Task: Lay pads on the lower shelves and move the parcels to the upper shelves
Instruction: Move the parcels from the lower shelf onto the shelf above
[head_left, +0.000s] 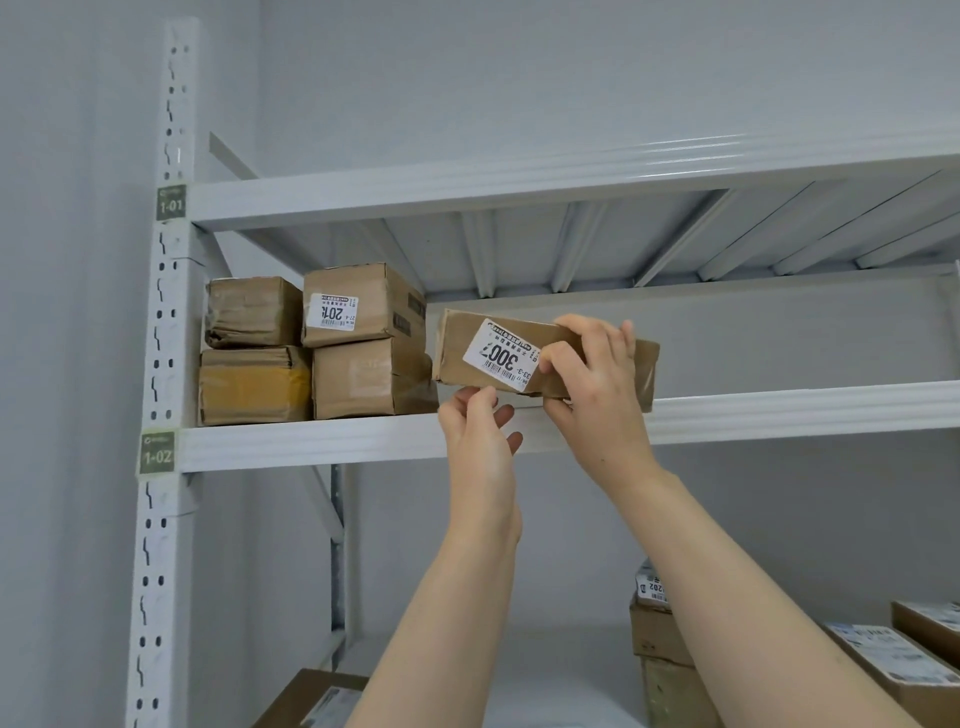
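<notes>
A long brown parcel (457, 348) with a white label reading 300 hangs tilted just above the front beam of the upper shelf marked 1-02 (779, 410). My right hand (597, 384) grips its middle, fingers over the top and thumb underneath. Just below the parcel's left end, my left hand (480, 431) is raised with relaxed fingers and holds nothing. To the left on the same shelf stand several stacked brown parcels (363, 343), two high, one labelled 201.
The white upright post (166, 364) closes the shelf on the left. Another shelf (571, 182) lies overhead. Down below, more parcels (660, 639) stand at the right and one cardboard box (317, 696) at the bottom left, around a white surface (561, 696).
</notes>
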